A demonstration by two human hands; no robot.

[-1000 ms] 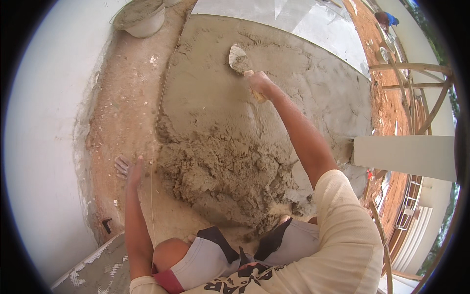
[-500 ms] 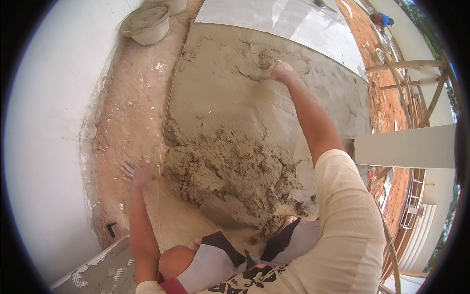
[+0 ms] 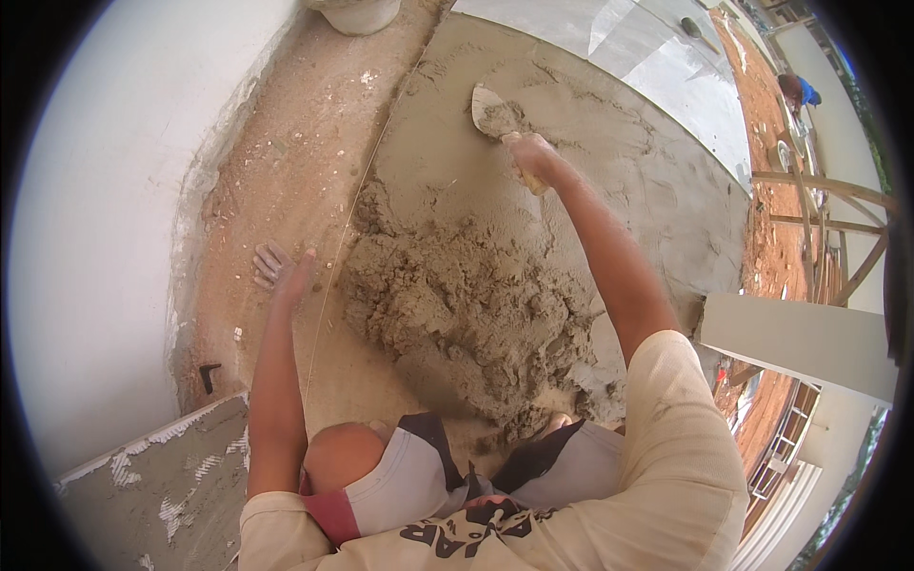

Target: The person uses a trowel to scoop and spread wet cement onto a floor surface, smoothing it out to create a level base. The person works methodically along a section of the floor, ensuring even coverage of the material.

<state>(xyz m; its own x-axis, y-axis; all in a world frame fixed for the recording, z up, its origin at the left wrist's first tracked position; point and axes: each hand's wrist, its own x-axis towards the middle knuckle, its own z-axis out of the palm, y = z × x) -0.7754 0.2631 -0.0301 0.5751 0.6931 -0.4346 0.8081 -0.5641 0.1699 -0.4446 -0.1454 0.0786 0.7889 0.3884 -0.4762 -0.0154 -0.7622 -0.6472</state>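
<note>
My right hand [image 3: 535, 158] is closed around the handle of a trowel [image 3: 484, 101], out over the far part of a spread bed of wet grey mortar [image 3: 419, 143]. Some mortar lies on the blade. Nearer to me, a rough lumpy heap of mortar [image 3: 457, 295] rises in front of my knees. My left hand [image 3: 288, 273] rests on the sandy ground at the left with its fingers spread, holding nothing. A thin taut string [image 3: 328, 276] runs along the mortar's left side, just right of that hand.
Large pale tiles [image 3: 628, 43] lie beyond the mortar, with a dark-headed mallet [image 3: 692, 29] on them. A bucket [image 3: 362, 14] stands by the white wall [image 3: 114, 209]. A mortar-smeared slab [image 3: 171, 476] sits lower left, a pillar [image 3: 790, 333] right. Another person [image 3: 798, 90] crouches far off.
My right hand has drawn slightly nearer and left, and the trowel blade now shows plainly. The whole view has shifted and turned a little. My left hand stays on the ground.
</note>
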